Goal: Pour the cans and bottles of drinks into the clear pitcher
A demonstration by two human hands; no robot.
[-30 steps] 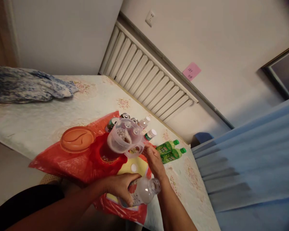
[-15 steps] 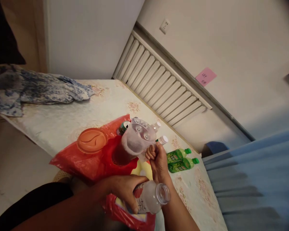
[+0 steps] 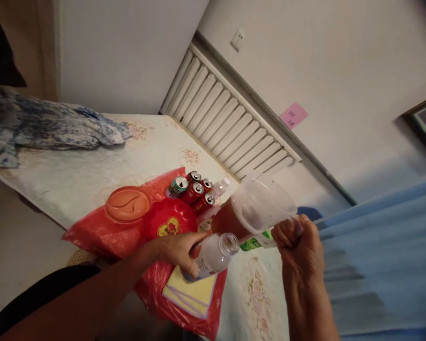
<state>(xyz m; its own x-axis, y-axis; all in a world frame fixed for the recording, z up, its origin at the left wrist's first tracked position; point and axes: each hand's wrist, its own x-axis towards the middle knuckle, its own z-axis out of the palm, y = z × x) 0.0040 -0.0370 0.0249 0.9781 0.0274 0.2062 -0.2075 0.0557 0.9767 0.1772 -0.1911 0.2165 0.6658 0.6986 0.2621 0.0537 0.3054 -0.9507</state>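
Observation:
My left hand (image 3: 181,251) is wrapped round an uncapped clear bottle (image 3: 213,253) with dark lettering on its label. The bottle leans, its open mouth towards the right. My right hand (image 3: 300,244) is closed on the handle of a translucent plastic pitcher (image 3: 259,203) with reddish-brown liquid low inside. Near the bottle's mouth, the pitcher hides part of the green-labelled bottles (image 3: 251,244). Below my left hand are folded yellow cloths (image 3: 191,293) on a red plastic bag (image 3: 102,232). A red scalloped dish (image 3: 168,220) sits just beyond that hand.
An orange lid (image 3: 128,203) lies on the bag. Several drink cans (image 3: 193,192) stand behind the dish, beside a clear capped bottle (image 3: 220,187). The flowered tablecloth (image 3: 156,142) reaches a white radiator (image 3: 230,118). Patterned fabric (image 3: 64,125) lies at left; a blue curtain (image 3: 386,246) hangs at right.
My right hand has carried the pitcher rightwards, off the red dish, uncovering the dish and cans. My left hand has moved the bottle slightly up and left, showing the yellow cloths.

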